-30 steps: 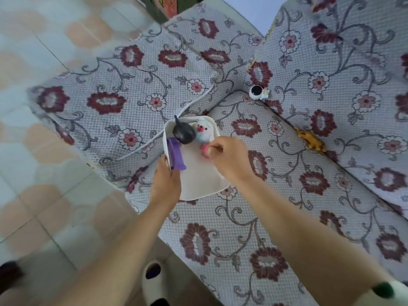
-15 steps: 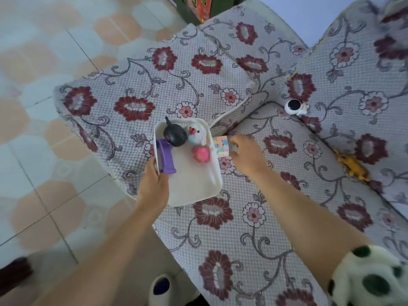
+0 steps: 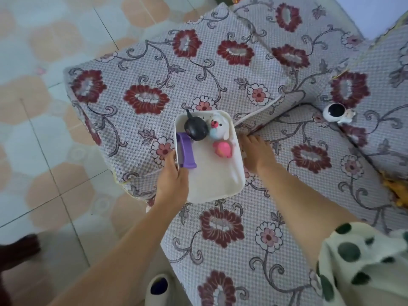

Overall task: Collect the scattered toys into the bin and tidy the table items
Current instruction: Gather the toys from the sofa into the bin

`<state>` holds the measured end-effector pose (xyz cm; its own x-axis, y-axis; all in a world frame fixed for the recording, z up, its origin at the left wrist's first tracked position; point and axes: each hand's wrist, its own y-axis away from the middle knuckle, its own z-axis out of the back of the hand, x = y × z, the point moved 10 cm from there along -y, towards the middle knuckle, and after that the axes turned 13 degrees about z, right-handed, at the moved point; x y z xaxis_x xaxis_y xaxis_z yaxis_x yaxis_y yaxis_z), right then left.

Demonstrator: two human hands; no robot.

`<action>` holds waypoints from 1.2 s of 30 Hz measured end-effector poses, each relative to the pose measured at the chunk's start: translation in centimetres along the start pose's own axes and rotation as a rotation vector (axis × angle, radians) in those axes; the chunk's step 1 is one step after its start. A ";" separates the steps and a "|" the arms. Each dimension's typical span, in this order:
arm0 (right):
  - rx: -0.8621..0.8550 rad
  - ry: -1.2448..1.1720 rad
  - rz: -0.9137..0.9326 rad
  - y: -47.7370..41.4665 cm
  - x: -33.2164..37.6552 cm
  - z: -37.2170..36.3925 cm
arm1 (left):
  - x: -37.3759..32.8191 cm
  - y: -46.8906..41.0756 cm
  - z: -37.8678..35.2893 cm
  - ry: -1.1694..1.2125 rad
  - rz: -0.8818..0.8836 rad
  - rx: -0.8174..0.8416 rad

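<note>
Just left of the right hand [image 3: 257, 153] sits the bin [image 3: 212, 184], the left hand [image 3: 172, 180] gripping its rim. The right's fingers are hidden, so I cannot tell its hold. The white toy [image 3: 336, 112] lies beyond it, probably its reach.

a home living room (floral-covered sofa [image 3: 220, 74], tiled floor [image 3: 44, 107], toys scattered about).

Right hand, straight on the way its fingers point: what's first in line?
Likely the sofa armrest: the right hand lies beside the white bin, its fingers aimed at the crease where the seat cushion meets it. Depth is unclear.
</note>
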<state>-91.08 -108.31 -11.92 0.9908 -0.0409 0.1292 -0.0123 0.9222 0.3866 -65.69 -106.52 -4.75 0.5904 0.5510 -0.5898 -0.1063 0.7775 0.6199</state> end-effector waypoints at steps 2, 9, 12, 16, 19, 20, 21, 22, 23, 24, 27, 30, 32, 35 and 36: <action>-0.007 0.002 -0.001 -0.1 -0.5 -0.2 | -0.5 0.0 -0.5 0.008 -0.006 0.012; -0.200 -0.213 -0.072 3.3 -4.2 4.1 | -2.4 0.6 -1.4 -0.007 -0.027 0.049; -0.295 -0.302 -0.103 6.1 -5.9 8.9 | -4.3 1.8 -1.6 0.016 -0.052 0.082; -0.468 -0.417 -0.133 11.4 -7.0 16.7 | -6.7 3.5 -2.1 0.006 -0.075 0.111; -0.531 -0.526 -0.103 15.2 -6.0 21.1 | -8.1 4.5 -2.6 -0.036 -0.111 0.100; -0.520 -0.541 -0.086 16.6 -5.3 22.3 | -9.0 5.2 -3.0 -0.044 -0.136 0.111; -0.492 -0.549 -0.051 17.3 -4.2 22.8 | -9.4 5.7 -3.1 -0.038 -0.156 0.118; -0.447 -0.545 -0.010 17.9 -2.9 23.1 | -10.0 6.3 -3.4 -0.016 -0.183 0.137; -0.403 -0.524 0.031 18.8 -1.7 23.4 | -10.7 7.1 -3.8 0.005 -0.208 0.159; -0.355 -0.499 0.069 19.3 -0.6 23.2 | -11.2 7.8 -4.1 0.019 -0.226 0.178; -0.251 -0.443 0.129 20.6 1.6 22.0 | -12.2 9.4 -5.3 0.030 -0.280 0.209; -0.158 -0.390 0.162 21.0 2.7 20.1 | -12.8 10.6 -6.4 0.080 -0.307 0.257; -0.124 -0.401 0.157 20.9 2.9 19.0 | -12.8 11.1 -7.2 0.102 -0.309 0.281; -0.098 -0.433 0.136 20.9 2.7 17.9 | -12.6 11.7 -8.3 0.090 -0.285 0.296; -0.087 -0.448 0.134 21.0 2.7 17.6 | -12.4 11.9 -8.7 0.083 -0.280 0.298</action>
<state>-91.08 -95.87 12.62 0.8249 -0.0638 0.5616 -0.1059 0.9585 0.2645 -81.22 -101.51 5.42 0.4956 0.3626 -0.7892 0.2925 0.7859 0.5448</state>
